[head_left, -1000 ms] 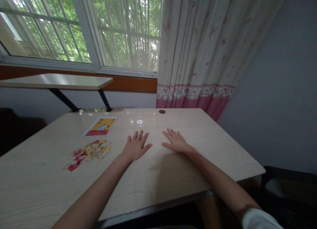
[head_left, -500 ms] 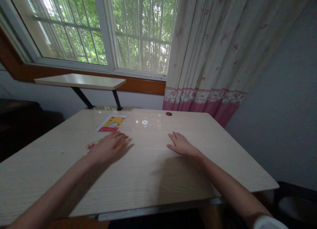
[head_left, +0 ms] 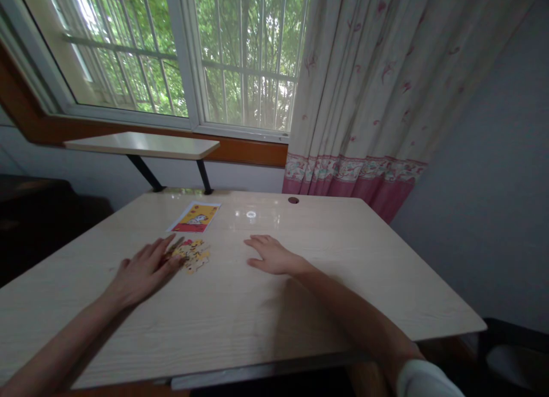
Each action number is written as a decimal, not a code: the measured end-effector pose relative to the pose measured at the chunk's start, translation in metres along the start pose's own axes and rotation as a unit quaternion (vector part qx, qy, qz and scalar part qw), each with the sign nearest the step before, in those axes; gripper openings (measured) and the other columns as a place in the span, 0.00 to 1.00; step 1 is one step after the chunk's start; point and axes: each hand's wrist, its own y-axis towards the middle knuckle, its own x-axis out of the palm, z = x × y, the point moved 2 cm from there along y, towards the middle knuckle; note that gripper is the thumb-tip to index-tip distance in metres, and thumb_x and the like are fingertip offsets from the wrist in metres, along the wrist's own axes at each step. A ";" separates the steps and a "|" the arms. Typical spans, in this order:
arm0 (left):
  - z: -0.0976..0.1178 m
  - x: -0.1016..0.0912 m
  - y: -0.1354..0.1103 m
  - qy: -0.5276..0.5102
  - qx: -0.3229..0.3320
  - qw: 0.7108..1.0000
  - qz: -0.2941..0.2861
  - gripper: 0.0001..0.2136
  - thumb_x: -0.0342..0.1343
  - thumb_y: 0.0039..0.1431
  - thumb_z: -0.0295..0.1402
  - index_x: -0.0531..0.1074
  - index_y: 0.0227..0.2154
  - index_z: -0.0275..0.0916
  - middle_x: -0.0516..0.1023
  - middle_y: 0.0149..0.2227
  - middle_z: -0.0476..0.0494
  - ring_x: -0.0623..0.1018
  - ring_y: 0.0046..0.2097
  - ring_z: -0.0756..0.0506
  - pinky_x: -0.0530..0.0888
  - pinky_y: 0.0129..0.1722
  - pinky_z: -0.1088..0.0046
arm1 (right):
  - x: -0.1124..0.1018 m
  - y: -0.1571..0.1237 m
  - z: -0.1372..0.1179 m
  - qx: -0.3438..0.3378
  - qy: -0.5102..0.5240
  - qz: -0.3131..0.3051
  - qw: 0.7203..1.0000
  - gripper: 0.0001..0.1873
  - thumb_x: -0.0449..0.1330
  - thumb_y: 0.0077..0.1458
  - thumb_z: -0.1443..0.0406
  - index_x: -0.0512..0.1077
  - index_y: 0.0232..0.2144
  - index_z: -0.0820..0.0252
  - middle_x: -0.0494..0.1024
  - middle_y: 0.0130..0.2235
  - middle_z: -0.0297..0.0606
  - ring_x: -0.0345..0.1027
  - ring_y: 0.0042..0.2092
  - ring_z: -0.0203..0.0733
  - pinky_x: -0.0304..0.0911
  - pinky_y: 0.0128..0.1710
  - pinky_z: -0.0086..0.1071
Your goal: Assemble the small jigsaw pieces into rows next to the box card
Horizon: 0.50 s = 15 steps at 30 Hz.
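Observation:
A loose pile of small jigsaw puzzle pieces (head_left: 195, 255), mostly yellow with some red, lies on the pale wooden desk (head_left: 240, 311). My left hand (head_left: 146, 268) rests at the pile's left side, fingers apart, its fingertips touching or just over the nearest pieces and hiding some of them. To the right of the pile, with bare desk between, my right hand (head_left: 272, 255) is open and low over the surface, holding nothing. Behind the pile lies a picture card (head_left: 195, 218) in yellow and red with a white cartoon animal on it.
A raised shelf (head_left: 146, 144) on black legs stands at the desk's back left. A round cable hole (head_left: 293, 200) sits near the back edge. Beyond are a barred window (head_left: 244, 59) and a floral curtain (head_left: 355, 99). A dark chair (head_left: 510, 351) is at right.
My left hand has drawn back leftward, uncovering the puzzle pieces it was over. My right hand has moved left toward the pile. The picture card stays in place.

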 end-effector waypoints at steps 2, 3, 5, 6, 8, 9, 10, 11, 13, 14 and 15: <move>0.007 0.001 0.002 -0.017 0.023 0.999 -0.019 0.27 0.31 0.60 0.48 0.49 0.59 0.42 0.57 0.60 0.40 0.59 0.58 0.34 0.61 0.49 0.52 | 0.007 0.012 -0.009 -0.014 0.018 -0.007 1.000 0.31 0.46 0.57 0.52 0.50 0.59 0.57 0.53 0.61 0.43 0.45 0.61 0.44 0.45 0.58 0.42; 0.008 0.002 0.002 -0.025 0.031 0.999 -0.025 0.27 0.32 0.60 0.48 0.50 0.59 0.42 0.56 0.60 0.40 0.58 0.58 0.34 0.60 0.49 0.51 | 0.011 0.017 -0.013 -0.020 0.022 -0.010 1.000 0.31 0.45 0.57 0.51 0.49 0.59 0.57 0.52 0.61 0.43 0.44 0.61 0.45 0.44 0.58 0.45; 0.009 0.004 0.002 -0.030 0.044 0.998 -0.034 0.28 0.33 0.59 0.49 0.50 0.59 0.43 0.56 0.60 0.39 0.56 0.59 0.33 0.59 0.51 0.51 | 0.018 0.028 -0.020 -0.028 0.021 -0.013 0.999 0.32 0.43 0.57 0.50 0.47 0.60 0.57 0.49 0.62 0.44 0.42 0.62 0.46 0.41 0.59 0.50; 0.009 0.004 0.002 -0.034 0.051 0.997 -0.039 0.28 0.33 0.59 0.49 0.50 0.60 0.43 0.55 0.60 0.38 0.56 0.59 0.33 0.58 0.51 0.52 | 0.022 0.034 -0.023 -0.032 0.017 -0.012 0.999 0.33 0.43 0.57 0.50 0.45 0.60 0.57 0.48 0.62 0.44 0.41 0.62 0.47 0.40 0.59 0.52; 0.009 0.006 0.002 -0.042 0.065 0.996 -0.048 0.29 0.33 0.59 0.50 0.50 0.60 0.43 0.54 0.61 0.36 0.55 0.60 0.33 0.57 0.52 0.52 | 0.030 0.043 -0.028 -0.036 0.004 -0.008 0.999 0.32 0.42 0.58 0.51 0.44 0.60 0.58 0.47 0.63 0.44 0.40 0.63 0.47 0.38 0.58 0.55; 0.010 0.007 0.002 -0.047 0.071 0.995 -0.050 0.29 0.33 0.58 0.50 0.50 0.60 0.43 0.54 0.61 0.35 0.55 0.60 0.32 0.57 0.52 0.52 | 0.033 0.047 -0.031 -0.039 -0.005 -0.004 0.999 0.31 0.42 0.58 0.52 0.43 0.60 0.58 0.47 0.63 0.44 0.40 0.63 0.47 0.38 0.58 0.56; 0.011 0.008 0.003 -0.051 0.077 0.995 -0.049 0.29 0.33 0.59 0.50 0.50 0.60 0.42 0.54 0.61 0.35 0.55 0.60 0.32 0.57 0.52 0.52 | 0.036 0.051 -0.033 -0.042 -0.014 0.001 0.999 0.30 0.41 0.59 0.54 0.43 0.60 0.59 0.47 0.63 0.43 0.40 0.62 0.47 0.38 0.58 0.56; 0.013 0.010 0.004 -0.055 0.085 0.994 -0.045 0.29 0.33 0.59 0.49 0.50 0.60 0.41 0.54 0.61 0.35 0.55 0.60 0.33 0.57 0.53 0.52 | 0.039 0.054 -0.035 -0.047 -0.022 0.005 0.999 0.29 0.41 0.59 0.56 0.43 0.60 0.59 0.47 0.63 0.43 0.41 0.62 0.47 0.39 0.57 0.57; 0.019 0.014 0.006 -0.060 0.108 0.992 -0.035 0.28 0.34 0.59 0.48 0.51 0.60 0.39 0.53 0.61 0.35 0.54 0.60 0.34 0.57 0.53 0.54 | 0.043 0.057 -0.038 -0.056 -0.036 0.018 0.998 0.27 0.40 0.60 0.58 0.45 0.60 0.59 0.49 0.62 0.42 0.43 0.62 0.47 0.41 0.57 0.57; 0.023 0.017 0.007 -0.062 0.123 0.990 -0.030 0.28 0.34 0.59 0.47 0.52 0.59 0.38 0.53 0.61 0.35 0.54 0.61 0.35 0.58 0.53 0.54 | 0.044 0.057 -0.039 -0.059 -0.040 0.024 0.997 0.27 0.40 0.60 0.59 0.46 0.59 0.59 0.50 0.62 0.42 0.44 0.61 0.48 0.41 0.57 0.57; 0.027 0.019 0.007 -0.065 0.136 0.988 -0.025 0.28 0.35 0.59 0.47 0.53 0.59 0.37 0.53 0.61 0.35 0.54 0.61 0.35 0.58 0.53 0.55 | 0.044 0.057 -0.040 -0.061 -0.043 0.031 0.997 0.26 0.40 0.60 0.59 0.47 0.59 0.59 0.51 0.62 0.42 0.45 0.61 0.48 0.42 0.57 0.57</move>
